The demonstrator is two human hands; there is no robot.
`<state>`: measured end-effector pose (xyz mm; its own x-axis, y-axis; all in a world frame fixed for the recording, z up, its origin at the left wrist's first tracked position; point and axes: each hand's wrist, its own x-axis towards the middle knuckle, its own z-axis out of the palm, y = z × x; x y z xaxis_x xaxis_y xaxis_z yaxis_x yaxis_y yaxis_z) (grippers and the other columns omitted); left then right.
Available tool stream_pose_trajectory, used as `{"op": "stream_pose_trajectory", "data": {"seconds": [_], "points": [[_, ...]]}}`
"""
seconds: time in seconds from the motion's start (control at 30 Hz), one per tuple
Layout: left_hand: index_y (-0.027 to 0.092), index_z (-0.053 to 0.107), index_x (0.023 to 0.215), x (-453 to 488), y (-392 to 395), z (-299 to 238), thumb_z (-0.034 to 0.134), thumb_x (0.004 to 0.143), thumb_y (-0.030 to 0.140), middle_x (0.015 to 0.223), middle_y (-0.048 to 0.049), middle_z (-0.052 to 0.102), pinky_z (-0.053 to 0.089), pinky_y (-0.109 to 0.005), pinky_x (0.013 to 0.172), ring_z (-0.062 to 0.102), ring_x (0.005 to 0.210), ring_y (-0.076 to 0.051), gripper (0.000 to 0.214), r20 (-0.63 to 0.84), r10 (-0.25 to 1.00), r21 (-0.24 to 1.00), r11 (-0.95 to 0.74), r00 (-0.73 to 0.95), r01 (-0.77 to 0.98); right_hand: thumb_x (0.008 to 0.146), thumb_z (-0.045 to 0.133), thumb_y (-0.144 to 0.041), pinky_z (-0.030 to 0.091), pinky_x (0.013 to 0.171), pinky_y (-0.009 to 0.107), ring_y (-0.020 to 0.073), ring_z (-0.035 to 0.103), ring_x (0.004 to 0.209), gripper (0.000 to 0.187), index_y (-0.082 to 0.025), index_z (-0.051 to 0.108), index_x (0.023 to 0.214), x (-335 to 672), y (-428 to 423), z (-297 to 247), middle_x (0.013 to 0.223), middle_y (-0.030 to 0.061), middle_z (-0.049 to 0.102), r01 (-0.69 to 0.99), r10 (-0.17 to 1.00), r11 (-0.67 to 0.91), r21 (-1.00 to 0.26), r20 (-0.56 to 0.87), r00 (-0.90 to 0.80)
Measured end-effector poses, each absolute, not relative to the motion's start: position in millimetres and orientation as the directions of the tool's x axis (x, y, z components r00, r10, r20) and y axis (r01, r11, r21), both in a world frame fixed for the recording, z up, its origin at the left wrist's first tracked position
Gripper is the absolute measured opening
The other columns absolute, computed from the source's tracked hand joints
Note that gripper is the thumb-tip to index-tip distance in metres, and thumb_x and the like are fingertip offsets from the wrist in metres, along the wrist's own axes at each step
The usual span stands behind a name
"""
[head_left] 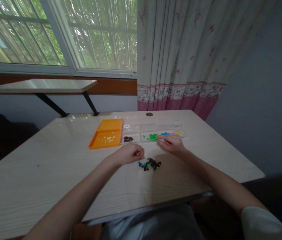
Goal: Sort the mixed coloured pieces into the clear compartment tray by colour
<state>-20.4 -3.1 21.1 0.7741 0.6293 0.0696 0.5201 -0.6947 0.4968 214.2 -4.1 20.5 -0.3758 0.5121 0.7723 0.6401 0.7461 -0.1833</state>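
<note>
My right hand [172,144] reaches over a clear divided tray [149,127], its thumb and forefinger drawn together at a heap of small green pieces [152,137]. Whether a piece is between those fingertips is too small to tell. Nearer me, a mixed pile [152,163] of tiny dark brown, blue and green pieces lies on the table. My left hand [131,153] hovers just left of that pile with its fingers curled in; anything inside them is hidden. Other compartments hold brown pieces [128,139], blue pieces [165,133] and yellow pieces [179,132], the blue ones partly behind my right hand.
An open orange case [110,125] with small white pieces [109,139] stands left of the clear tray. A raised shelf [43,85] on black legs is at the table's back left. Behind are a barred window and a curtain [178,60].
</note>
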Motion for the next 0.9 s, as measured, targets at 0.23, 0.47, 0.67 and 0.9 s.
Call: {"op": "stream_pose_trajectory", "data": {"seconds": [0.23,0.47,0.67,0.9], "points": [[0.015,0.064,0.077,-25.3,0.9,19.5,0.052,0.076,0.025,0.069,-0.0024,0.06,0.037,-0.018,0.057,0.053,0.061,-0.01,0.016,0.081,0.606,0.461,-0.727,0.791,0.509,0.081,0.049,-0.042,0.035,0.053,0.021,0.0082,0.043,0.044,0.031,-0.019,0.07,0.082,216.4,-3.1,20.1,0.044,-0.0011,0.052,0.688,0.564,0.697,-0.202,0.747,-0.352],[0.015,0.063,0.079,-24.7,0.8,21.7,0.048,0.077,0.018,0.075,-0.0043,0.062,0.039,-0.019,0.064,0.054,0.069,-0.012,0.015,0.086,0.564,0.412,-0.771,0.821,0.486,0.08,0.049,-0.04,0.033,0.051,0.02,0.0081,0.045,0.045,0.03,-0.019,0.068,0.089,217.6,5.7,14.5,0.049,-0.0021,0.052,0.76,0.733,0.565,-0.322,0.62,-0.281],[0.015,0.056,0.082,-22.8,-0.4,17.1,0.04,0.082,0.019,0.078,-0.0048,0.058,0.039,-0.021,0.064,0.053,0.07,-0.013,0.017,0.153,0.631,0.41,-0.741,0.761,0.532,0.08,0.048,-0.039,0.033,0.05,0.02,0.0095,0.049,0.049,0.029,-0.021,0.067,0.091,216.0,19.4,11.2,0.055,-0.001,0.058,0.806,0.821,0.458,-0.375,0.525,-0.223],[0.016,0.056,0.086,-21.9,1.1,14.5,0.039,0.084,0.022,0.083,-0.005,0.058,0.04,-0.023,0.068,0.053,0.076,-0.014,0.018,0.206,0.667,0.47,-0.709,0.716,0.526,0.08,0.049,-0.037,0.033,0.05,0.02,0.0101,0.051,0.048,0.028,-0.024,0.065,0.1,212.1,20.6,8.9,0.058,-0.001,0.062,0.837,0.833,0.449,-0.313,0.485,-0.266]]}}
